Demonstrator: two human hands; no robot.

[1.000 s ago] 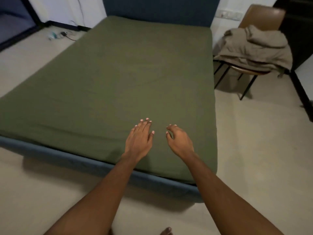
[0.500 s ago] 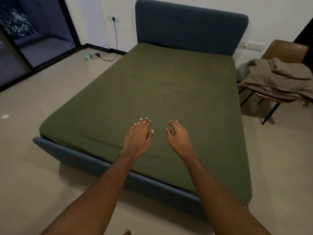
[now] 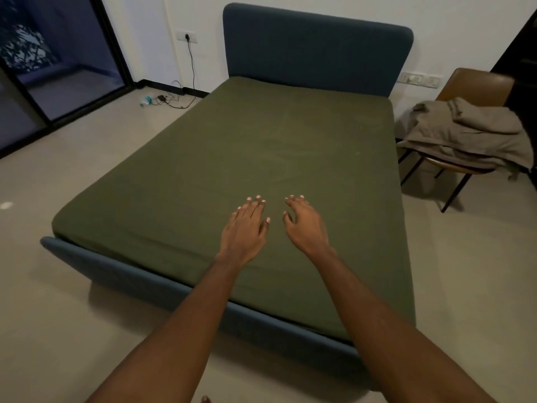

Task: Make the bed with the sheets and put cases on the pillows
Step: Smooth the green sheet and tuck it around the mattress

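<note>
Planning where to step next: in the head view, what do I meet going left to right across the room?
Glass door → charger → left hand → right hand → beige cloth on the chair.

Olive-green sheet (image 3: 261, 146) stretched smooth over mattress, tucked inside dark blue bed frame (image 3: 130, 274). Blue padded headboard (image 3: 316, 50) against white wall. Left hand (image 3: 244, 231) palm down over sheet near foot edge, fingers straight and close together. Right hand (image 3: 306, 228) just beside it, fingers loosely bent, holding nothing. Contact with sheet unclear. Brown chair (image 3: 479, 85) right of bed, crumpled beige fabric (image 3: 465, 135) heaped on seat. Black cable (image 3: 191, 62) hangs from wall socket to floor. Dark glass door (image 3: 58, 68) at left.
</note>
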